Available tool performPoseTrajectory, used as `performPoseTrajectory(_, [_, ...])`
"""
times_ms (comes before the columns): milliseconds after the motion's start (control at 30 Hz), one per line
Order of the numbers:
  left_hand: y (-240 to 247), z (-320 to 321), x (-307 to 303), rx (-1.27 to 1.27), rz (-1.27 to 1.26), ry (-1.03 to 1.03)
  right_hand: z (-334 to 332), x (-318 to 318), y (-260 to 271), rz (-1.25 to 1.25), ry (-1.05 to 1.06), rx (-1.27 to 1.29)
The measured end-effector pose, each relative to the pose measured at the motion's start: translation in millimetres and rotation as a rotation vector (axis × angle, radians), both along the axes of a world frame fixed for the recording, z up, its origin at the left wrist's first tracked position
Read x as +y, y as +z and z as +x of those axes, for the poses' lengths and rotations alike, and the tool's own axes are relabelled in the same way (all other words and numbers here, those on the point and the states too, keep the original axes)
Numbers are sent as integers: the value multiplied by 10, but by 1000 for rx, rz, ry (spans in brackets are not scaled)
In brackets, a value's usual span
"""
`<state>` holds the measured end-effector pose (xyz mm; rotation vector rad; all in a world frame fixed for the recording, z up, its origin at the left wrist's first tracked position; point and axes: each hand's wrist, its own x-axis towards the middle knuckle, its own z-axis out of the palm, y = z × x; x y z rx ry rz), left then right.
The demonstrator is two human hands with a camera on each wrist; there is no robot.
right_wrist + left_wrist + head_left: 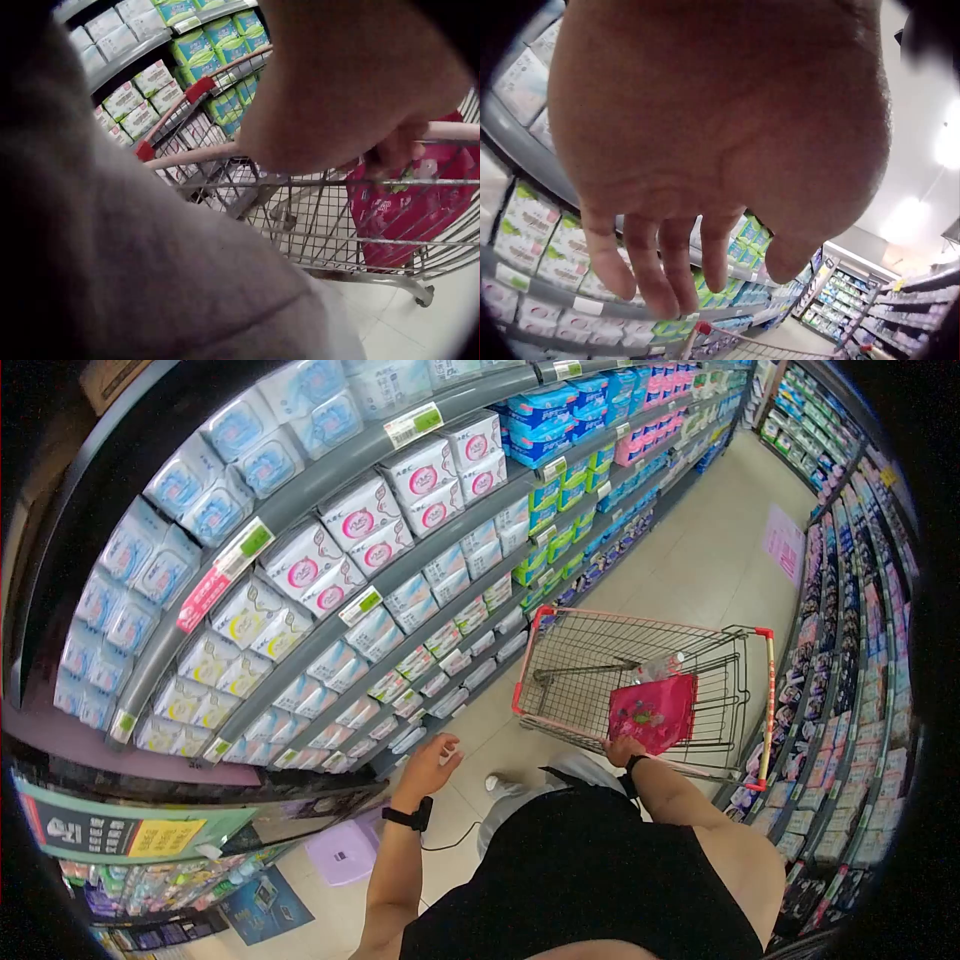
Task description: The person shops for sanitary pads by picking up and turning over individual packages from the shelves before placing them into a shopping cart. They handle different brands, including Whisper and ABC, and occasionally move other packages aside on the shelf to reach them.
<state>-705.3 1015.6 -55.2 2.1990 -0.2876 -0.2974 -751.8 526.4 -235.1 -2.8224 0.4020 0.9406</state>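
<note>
My left hand (432,768) hovers beside the lower shelves, holding nothing. In the left wrist view its palm (720,135) faces the camera and the fingers hang loosely apart. On the near side rail of a wire shopping cart (524,675) lies my right hand (625,749). The right wrist view shows that hand (337,97) with its fingers curled over the pale rail (199,156). Inside the cart sit a dark pink bag (655,712), close by the right hand, and a clear plastic bottle (662,665).
Tall shelves of packaged pads (365,520) curve along the left, price tags (413,425) on their edges. More stocked shelves (850,640) line the right. Tiled floor (690,550) runs ahead between them. A purple bin-like object (342,852) stands on the floor behind my left arm.
</note>
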Motion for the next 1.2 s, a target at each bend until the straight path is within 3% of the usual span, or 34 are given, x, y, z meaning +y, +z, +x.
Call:
performPoseTrajectory(67, [24,183,-134,-21,-49,-41,-32,107,-165,-33,-16,-111])
performPoseTrajectory(167, [106,430,-412,-22,-83,-142,349,163,205,28,-29,186])
performPoseTrajectory(333, [260,581,-720,-48,-57,-256,632,-105,78,28,-49,212])
performPoseTrajectory(500, [99,702,-533,113,-57,-187,953,-183,342,55,-43,271])
performPoseTrajectory(600, [-41,838,-462,140,-6,-152,987,-449,-193,52,74,228])
performPoseTrajectory(700, [-59,993,-517,158,3,-96,1135,-584,-254,113,71,264])
performPoseTrajectory(767, [-18,1097,-643,184,-7,-36,1358,-606,214,191,64,325])
performPoseTrajectory(800, [20,1123,-726,181,-3,3,1517,-814,-216,196,132,364])
performPoseTrajectory(867, [29,1168,-881,195,-58,39,2055,-817,-118,115,291,216])
performPoseTrajectory(933, [58,1197,-1012,221,-76,51,2741,-468,717,423,287,0])
performPoseTrajectory(967, [80,1211,-1072,242,-70,45,3056,-323,903,672,312,-108])
performPoseTrajectory(1000, [97,1237,-1124,260,-63,36,3306,-22,1644,932,322,-229])
performPoseTrajectory(1033, [110,1267,-1151,228,-48,24,3520,199,2065,1349,169,-174])
performPoseTrajectory(1100, [142,1329,-1155,158,-12,0,4000,493,2574,1595,290,-410])
performPoseTrajectory(1200, [310,1404,-1153,131,22,58,4453,956,3478,1370,508,-923])
